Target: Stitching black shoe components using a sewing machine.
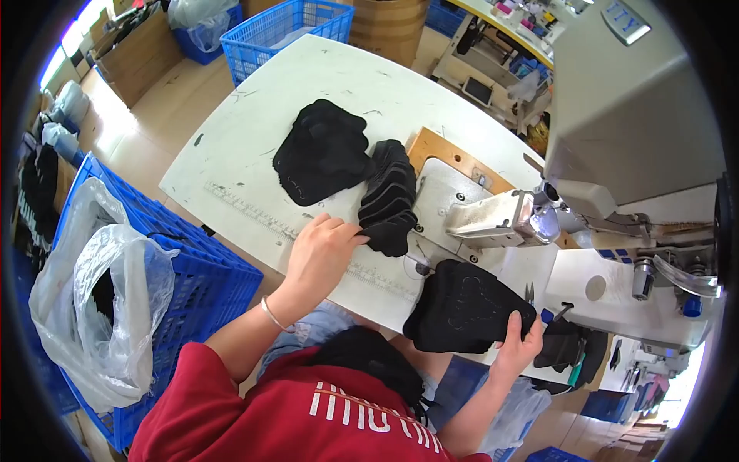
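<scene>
Cloth (304, 158) lying in three black lots beside machine (631, 154); both hands gripping

Surroundings are crowding the table (254, 100). The machine is taking up the right side, its pale arm (489, 222) jutting left and standing between the rear of the table and the seated person's right hand (519, 339). A wooden board (458, 162) is lying just right of the ridged lot (389, 192), and a metal plate (443, 189) is bordering that lot, leaving little room on that side. A ruler strip (250, 208) is running along the near edge, passing under the left hand (323, 245). A pointed tool (530, 292) is showing just behind the held lot (466, 308), its lower part being hidden. A blue crate (212, 269) is standing left of the table, with a clear bag (115, 366) draping over it; another crate (258, 45) is standing beyond the far edge.

Hands are occupied. The left is pinching the ridged lot's near edge between thumb and fingers; the right is clasping the right-hand corner of the held lot, which is covering part of the table's near edge.

Count: lots, three, being one flat lot (323, 146), one ridged and one held. The ridged lot is meeting the flat lot's right edge. Layers are overlapping too closely for a count. Machine, arm, board, strip: one each. Nearby crates: two; further blue containers are appearing toward the rim, partly cut off.
</scene>
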The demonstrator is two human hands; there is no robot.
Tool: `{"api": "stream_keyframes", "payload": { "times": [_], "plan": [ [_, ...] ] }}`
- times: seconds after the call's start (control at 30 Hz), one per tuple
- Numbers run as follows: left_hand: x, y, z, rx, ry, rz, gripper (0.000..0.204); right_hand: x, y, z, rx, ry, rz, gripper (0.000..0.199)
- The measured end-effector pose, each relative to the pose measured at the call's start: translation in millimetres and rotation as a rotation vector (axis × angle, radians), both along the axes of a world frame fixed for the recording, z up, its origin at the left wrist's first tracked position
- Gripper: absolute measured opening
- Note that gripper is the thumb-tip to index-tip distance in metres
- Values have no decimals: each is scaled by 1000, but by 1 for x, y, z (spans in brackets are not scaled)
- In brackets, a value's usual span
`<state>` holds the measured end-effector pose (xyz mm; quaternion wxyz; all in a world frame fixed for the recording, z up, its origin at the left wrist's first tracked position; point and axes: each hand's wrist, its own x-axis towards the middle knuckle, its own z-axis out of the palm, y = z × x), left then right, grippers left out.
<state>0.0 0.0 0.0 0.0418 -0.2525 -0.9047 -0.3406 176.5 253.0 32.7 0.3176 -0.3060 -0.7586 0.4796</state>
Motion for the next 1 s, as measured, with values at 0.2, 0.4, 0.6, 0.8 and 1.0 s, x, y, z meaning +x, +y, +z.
{"api": "stream_keyframes", "payload": {
  "times": [0.2, 0.4, 0.6, 0.8, 1.0],
  "plan": [
    [5, 8, 14, 405, 132, 45, 16, 7, 4, 5, -189, 123, 70, 15],
    [37, 43, 31, 965, -815, -267, 9, -11, -11, 19, -258, 175, 6, 14],
    [50, 83, 38, 1039, -989, -408, 7, -15, -17, 33, -343, 250, 151, 13],
    [54, 91, 47, 1087, -991, -317, 2, -12, -28, 16, -632, 205, 228, 9],
    [56, 89, 47, 1042, -953, -302, 2, -16, -35, 23, -535, 227, 205, 13]
  ]
}}
